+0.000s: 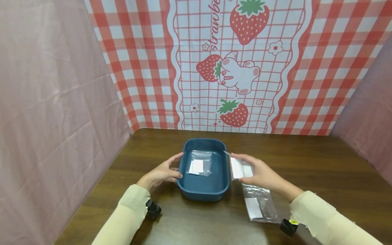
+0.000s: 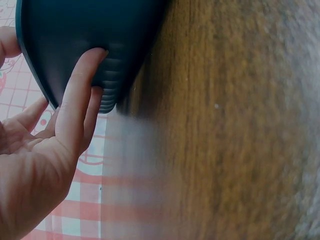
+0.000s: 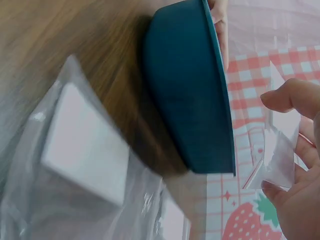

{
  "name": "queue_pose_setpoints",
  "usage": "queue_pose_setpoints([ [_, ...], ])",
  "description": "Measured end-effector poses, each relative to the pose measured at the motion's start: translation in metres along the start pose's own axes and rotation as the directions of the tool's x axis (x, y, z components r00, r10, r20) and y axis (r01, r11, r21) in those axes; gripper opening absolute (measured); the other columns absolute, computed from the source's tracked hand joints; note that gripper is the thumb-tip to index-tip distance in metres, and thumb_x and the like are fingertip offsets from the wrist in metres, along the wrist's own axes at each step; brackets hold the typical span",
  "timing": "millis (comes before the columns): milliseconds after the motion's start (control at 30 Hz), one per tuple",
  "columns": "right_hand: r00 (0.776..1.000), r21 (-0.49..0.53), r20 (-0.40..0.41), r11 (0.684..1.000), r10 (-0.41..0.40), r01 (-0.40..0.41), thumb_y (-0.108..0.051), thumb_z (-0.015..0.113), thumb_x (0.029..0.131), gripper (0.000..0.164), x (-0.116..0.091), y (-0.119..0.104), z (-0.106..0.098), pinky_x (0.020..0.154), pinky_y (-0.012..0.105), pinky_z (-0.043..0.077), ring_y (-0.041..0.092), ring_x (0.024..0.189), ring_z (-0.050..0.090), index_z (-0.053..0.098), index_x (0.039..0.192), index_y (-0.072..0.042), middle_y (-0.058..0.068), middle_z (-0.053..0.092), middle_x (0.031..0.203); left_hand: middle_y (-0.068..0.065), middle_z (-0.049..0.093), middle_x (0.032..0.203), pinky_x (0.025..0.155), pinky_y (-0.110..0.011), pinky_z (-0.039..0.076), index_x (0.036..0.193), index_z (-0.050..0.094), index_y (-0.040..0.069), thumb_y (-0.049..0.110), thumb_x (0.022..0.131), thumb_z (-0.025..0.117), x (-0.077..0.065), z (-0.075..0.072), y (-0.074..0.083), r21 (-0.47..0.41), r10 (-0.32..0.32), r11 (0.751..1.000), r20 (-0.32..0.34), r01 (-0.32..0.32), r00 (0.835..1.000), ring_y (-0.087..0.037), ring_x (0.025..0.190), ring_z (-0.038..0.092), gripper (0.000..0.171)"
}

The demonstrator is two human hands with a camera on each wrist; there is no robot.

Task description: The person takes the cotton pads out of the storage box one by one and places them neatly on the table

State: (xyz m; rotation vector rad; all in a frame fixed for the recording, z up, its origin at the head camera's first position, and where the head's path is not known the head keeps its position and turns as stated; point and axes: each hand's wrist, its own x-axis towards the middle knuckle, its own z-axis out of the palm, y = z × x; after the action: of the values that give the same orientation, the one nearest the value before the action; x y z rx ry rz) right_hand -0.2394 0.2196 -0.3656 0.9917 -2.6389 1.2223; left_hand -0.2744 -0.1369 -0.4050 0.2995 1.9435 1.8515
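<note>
A dark blue plastic bin (image 1: pixel 203 196) stands on the table, with small clear zip bags (image 1: pixel 200 163) holding white cards lying inside it. My left hand (image 1: pixel 163 173) is at the bin's left side; in the left wrist view its extended fingers (image 2: pixel 75 100) rest against the outer wall. Just beyond the bin's right rim, my right hand (image 1: pixel 257 172) pinches a clear bag with a white card (image 1: pixel 236 168) between thumb and fingers. The right wrist view shows this clear bag (image 3: pixel 280 145) held up beside the rim.
More clear bags with white cards (image 1: pixel 258 204) lie on the wooden table (image 1: pixel 196 221) below my right hand. A strawberry-print checked cloth (image 1: pixel 226 68) hangs at the back, and pink cloth (image 1: pixel 61 102) hangs along the left side.
</note>
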Motion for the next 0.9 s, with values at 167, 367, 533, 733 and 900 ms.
queue_pose_setpoints([
  [167, 0.999, -0.057, -0.043, 0.998, -0.019, 0.017, -0.01, 0.079, 0.073, 0.069, -0.016, 0.008, -0.009, 0.087, 0.03, 0.045, 0.018, 0.113, 0.048, 0.048, 0.135, -0.012, 0.005, 0.049, 0.135, -0.016, 0.021, 0.148, 0.07, -0.038, 0.054, 0.149, 0.022, 0.017, -0.013, 0.077, 0.062, 0.0, 0.0, 0.0, 0.001, 0.004, 1.0, 0.002, -0.004, 1.0, -0.038, 0.113, 0.049, 0.088],
  [367, 0.995, -0.118, -0.102, 0.993, -0.016, 0.004, -0.007, 0.079, 0.071, 0.071, -0.035, 0.019, -0.019, 0.093, 0.015, 0.033, 0.01, 0.121, 0.041, 0.048, 0.135, -0.011, 0.006, 0.05, 0.135, -0.015, 0.021, 0.148, 0.071, -0.038, 0.054, 0.149, 0.023, 0.017, -0.012, 0.077, 0.063, 0.0, 0.001, 0.001, 0.02, -0.001, 1.0, -0.007, 0.001, 1.0, -0.039, 0.115, 0.048, 0.088],
  [533, 0.992, -0.14, -0.125, 0.99, -0.009, -0.008, -0.004, 0.08, 0.068, 0.073, -0.053, 0.029, -0.026, 0.092, 0.009, 0.027, -0.001, 0.12, 0.038, 0.049, 0.134, -0.01, 0.007, 0.051, 0.134, -0.015, 0.021, 0.148, 0.071, -0.038, 0.054, 0.149, 0.023, 0.017, -0.011, 0.076, 0.064, -0.001, 0.001, 0.001, 0.021, 0.0, 1.0, -0.008, 0.0, 1.0, -0.039, 0.115, 0.047, 0.088],
  [733, 0.989, -0.182, -0.146, 0.983, -0.034, 0.007, -0.002, 0.08, 0.066, 0.072, -0.075, 0.047, -0.035, 0.089, 0.006, 0.028, -0.007, 0.115, 0.039, 0.05, 0.132, -0.005, 0.008, 0.053, 0.131, -0.015, 0.021, 0.148, 0.072, -0.038, 0.054, 0.149, 0.023, 0.017, -0.011, 0.076, 0.063, -0.001, 0.0, 0.001, 0.017, 0.0, 1.0, -0.01, 0.0, 1.0, -0.039, 0.115, 0.047, 0.088],
  [900, 0.989, -0.197, -0.138, 0.98, -0.056, 0.028, 0.0, 0.08, 0.065, 0.07, -0.089, 0.064, -0.044, 0.087, 0.005, 0.03, -0.009, 0.114, 0.038, 0.051, 0.129, -0.001, 0.005, 0.054, 0.13, -0.015, 0.022, 0.148, 0.071, -0.038, 0.054, 0.149, 0.023, 0.017, -0.012, 0.076, 0.062, 0.0, 0.0, 0.0, 0.014, 0.003, 1.0, -0.008, -0.003, 1.0, -0.039, 0.114, 0.048, 0.087],
])
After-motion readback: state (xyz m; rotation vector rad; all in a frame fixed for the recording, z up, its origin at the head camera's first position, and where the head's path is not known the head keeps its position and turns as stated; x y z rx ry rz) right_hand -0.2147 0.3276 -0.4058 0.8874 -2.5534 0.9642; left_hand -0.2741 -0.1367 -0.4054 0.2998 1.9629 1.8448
